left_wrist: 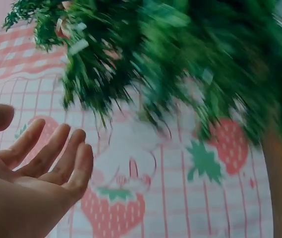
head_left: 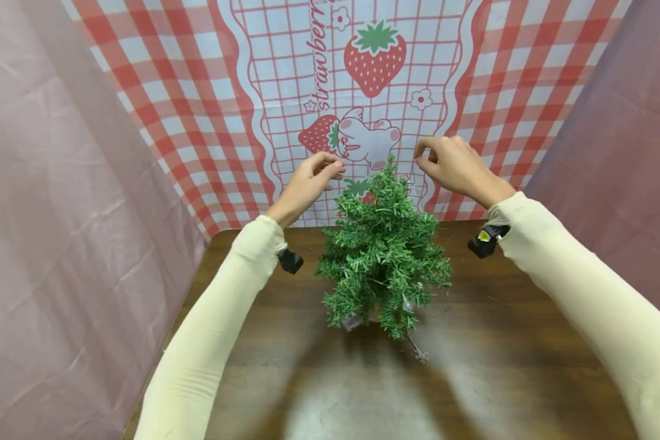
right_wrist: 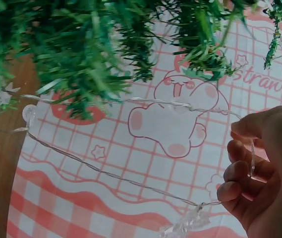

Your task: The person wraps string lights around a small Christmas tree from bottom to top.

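A small green artificial Christmas tree (head_left: 385, 244) stands on the table. To its upper right, my right hand (head_left: 456, 168) is raised beside the top. In the right wrist view, that hand grips a string of fairy lights (right_wrist: 98, 171), a thin clear twisted wire running toward the tree. A clear star (right_wrist: 2, 98) hangs on this wire near the branches. My left hand (head_left: 310, 183) is held up left of the treetop, apart from it. Its fingers are loosely bent in the left wrist view, palm up, with nothing in them.
Behind the tree hangs a red-and-white checked cloth (head_left: 187, 91) with strawberry prints. Pink curtains (head_left: 77, 244) flank the brown wooden table (head_left: 330, 397). A twig-like end (head_left: 420, 354) pokes out from the lower branches toward the front.
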`<control>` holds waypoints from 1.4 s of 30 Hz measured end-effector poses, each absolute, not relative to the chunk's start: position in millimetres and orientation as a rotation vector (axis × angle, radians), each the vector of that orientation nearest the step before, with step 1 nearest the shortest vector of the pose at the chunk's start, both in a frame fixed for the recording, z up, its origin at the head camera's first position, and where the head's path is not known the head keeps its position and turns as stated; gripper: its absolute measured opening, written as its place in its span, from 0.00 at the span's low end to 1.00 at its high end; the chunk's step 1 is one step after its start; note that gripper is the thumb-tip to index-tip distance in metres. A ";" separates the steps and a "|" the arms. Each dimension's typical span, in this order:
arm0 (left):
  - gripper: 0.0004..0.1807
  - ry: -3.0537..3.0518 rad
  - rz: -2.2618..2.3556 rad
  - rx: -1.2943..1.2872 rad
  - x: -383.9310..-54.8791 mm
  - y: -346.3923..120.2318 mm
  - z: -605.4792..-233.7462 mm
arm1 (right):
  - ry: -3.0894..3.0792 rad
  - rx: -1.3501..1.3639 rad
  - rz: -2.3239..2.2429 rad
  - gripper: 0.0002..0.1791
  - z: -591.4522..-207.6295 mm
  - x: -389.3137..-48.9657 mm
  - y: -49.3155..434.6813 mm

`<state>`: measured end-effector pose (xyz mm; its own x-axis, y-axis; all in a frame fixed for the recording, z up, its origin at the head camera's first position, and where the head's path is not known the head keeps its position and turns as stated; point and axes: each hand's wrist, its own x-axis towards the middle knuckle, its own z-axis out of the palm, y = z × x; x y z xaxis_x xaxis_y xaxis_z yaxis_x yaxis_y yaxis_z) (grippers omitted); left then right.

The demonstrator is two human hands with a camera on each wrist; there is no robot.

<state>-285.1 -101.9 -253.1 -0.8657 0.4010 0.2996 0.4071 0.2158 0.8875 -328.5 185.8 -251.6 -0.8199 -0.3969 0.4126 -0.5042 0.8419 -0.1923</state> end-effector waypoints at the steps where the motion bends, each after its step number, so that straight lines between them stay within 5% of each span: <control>1: 0.17 -2.453 -1.821 -0.820 -287.9 -96.6 -250.4 | -2.669 0.665 0.412 0.10 -249.1 -329.2 182.7; 20: 0.20 -2.386 -2.490 -0.829 -338.8 -54.8 -247.6 | -2.676 0.800 0.353 0.16 -232.7 -327.7 143.2; 33: 0.14 -2.578 -2.200 -0.684 -342.4 -43.8 -253.0 | -2.664 0.866 0.310 0.10 -238.7 -327.6 147.0; 42: 0.08 -2.719 -1.601 -0.668 -342.1 -57.4 -270.6 | -2.875 0.682 0.539 0.24 -275.1 -331.3 187.3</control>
